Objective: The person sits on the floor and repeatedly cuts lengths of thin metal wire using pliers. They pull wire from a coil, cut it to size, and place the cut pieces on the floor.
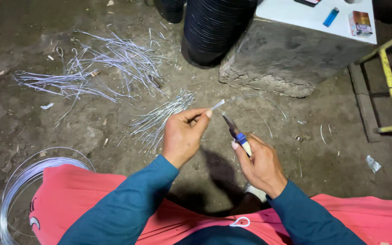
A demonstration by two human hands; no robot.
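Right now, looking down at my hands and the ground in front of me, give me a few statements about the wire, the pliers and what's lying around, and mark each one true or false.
1. The right hand holds pliers with a blue and white handle. True.
2. The left hand pinches a wire between thumb and fingers. True.
3. The coil of wire lies to the right of the right knee. False: it lies on the ground at the left, beside the left knee.
4. The blue lighter lies on the dirt floor. False: it lies on the white board atop the stone block.
5. Piles of cut wire pieces lie on the ground ahead. True.
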